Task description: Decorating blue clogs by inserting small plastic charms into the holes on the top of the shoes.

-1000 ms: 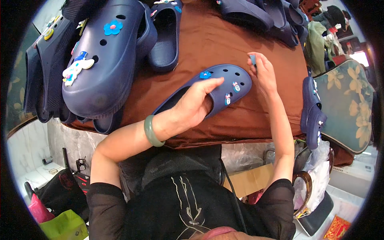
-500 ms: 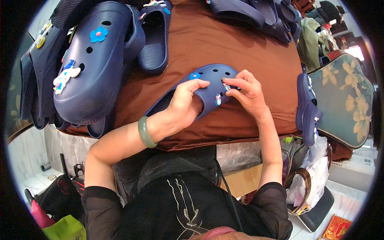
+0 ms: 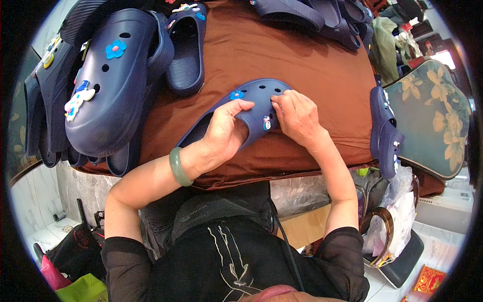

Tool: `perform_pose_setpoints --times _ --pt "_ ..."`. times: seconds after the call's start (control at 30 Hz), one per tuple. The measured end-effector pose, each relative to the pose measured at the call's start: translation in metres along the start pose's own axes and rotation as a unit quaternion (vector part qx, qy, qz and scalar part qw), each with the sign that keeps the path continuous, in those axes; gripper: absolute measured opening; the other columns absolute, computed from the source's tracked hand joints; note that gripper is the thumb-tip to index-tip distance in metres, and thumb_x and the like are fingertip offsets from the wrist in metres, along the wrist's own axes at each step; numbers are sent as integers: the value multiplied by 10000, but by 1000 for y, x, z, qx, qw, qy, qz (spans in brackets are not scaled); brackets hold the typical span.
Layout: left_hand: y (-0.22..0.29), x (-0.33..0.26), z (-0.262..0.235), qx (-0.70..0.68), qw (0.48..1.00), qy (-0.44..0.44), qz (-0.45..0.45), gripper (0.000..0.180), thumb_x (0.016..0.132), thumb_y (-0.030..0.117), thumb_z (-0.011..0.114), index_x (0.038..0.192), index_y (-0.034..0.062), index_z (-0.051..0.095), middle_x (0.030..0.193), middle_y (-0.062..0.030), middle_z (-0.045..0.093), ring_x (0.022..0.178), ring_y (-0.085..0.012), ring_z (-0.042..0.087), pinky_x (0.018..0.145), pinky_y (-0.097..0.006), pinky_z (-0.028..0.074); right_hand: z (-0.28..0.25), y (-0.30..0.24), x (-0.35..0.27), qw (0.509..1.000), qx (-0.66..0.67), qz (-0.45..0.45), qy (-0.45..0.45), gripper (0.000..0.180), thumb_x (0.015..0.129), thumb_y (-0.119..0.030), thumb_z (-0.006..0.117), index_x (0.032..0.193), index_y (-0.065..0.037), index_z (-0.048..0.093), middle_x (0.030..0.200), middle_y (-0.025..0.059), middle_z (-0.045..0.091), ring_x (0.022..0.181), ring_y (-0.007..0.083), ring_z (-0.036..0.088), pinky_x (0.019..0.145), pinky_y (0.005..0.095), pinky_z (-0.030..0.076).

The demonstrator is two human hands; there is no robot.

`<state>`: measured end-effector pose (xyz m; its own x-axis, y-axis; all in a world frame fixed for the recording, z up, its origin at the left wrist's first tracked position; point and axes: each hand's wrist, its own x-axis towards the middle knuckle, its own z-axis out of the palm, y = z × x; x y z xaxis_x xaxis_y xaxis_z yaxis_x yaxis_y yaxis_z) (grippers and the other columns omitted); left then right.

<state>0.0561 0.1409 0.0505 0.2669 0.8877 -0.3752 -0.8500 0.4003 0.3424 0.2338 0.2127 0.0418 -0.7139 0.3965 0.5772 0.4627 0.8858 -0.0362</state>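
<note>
A navy clog (image 3: 256, 106) lies on the brown cloth in front of me, its toe pointing up and to the right. My left hand (image 3: 221, 130) grips it, thumb on the upper and fingers inside the opening. With fingertips pinched, my right hand (image 3: 299, 117) presses on the toe beside a vent hole; the small shoe charm seen there earlier is covered by the fingers. A blue flower charm (image 3: 237, 94) sits in a hole near the left edge. Another charm, white with pink and blue (image 3: 266, 122), sits close to the foot opening.
Large navy clogs with charms (image 3: 113, 80) crowd the table's left side. More navy clogs (image 3: 312, 17) lie at the far edge, and one (image 3: 386, 133) sits at the right edge. Beyond it stands a floral-patterned chair back (image 3: 427, 118). A plastic bag (image 3: 395, 216) hangs below right.
My right hand has turned over and closed down on the clog's toe, hiding the charm it pinched before. The whole view has shifted slightly; my left hand keeps its grip.
</note>
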Motion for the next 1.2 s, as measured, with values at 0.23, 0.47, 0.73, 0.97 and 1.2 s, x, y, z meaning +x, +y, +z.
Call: perform_pose_setpoints --times 0.23,0.47,0.73,0.97,1.2 --pt "0 0 0 7 1000 -17 11 360 826 157 536 1139 -18 496 1066 -155 600 948 -262 600 891 -404 469 0 -3 5 999 2 39 -10 166 776 -125 652 879 -66 537 736 83 528 672 249 569 593 359 474" --pt "0 4 -7 24 999 -13 22 364 847 164 504 1160 -21 493 1089 -155 598 972 -262 596 905 -402 460 -2 -4 -2 997 67 40 20 176 772 -79 659 908 -51 549 745 108 540 673 277 562 586 360 461" --pt "4 1 0 6 1000 -9 14 363 866 186 498 1168 -15 488 1128 -163 588 1004 -265 590 918 -409 457 -18 -15 -11 702 568 405 144 158 958 -164 432 878 -54 513 780 41 548 533 49 363 487 183 311" --pt "7 -1 6 -17 999 3 28 336 885 205 488 1146 -7 501 1091 -153 602 983 -255 595 905 -402 464 -7 -38 -19 923 292 239 73 193 938 -51 453 1098 -19 555 831 54 542 606 102 463 569 218 393" --pt "7 14 -2 -13 999 1 30 335 899 222 478 1140 -9 506 1084 -144 607 976 -242 596 900 -390 459 2 -42 -11 958 221 183 23 531 666 -95 772 1168 -97 599 736 72 552 572 175 492 552 295 446"
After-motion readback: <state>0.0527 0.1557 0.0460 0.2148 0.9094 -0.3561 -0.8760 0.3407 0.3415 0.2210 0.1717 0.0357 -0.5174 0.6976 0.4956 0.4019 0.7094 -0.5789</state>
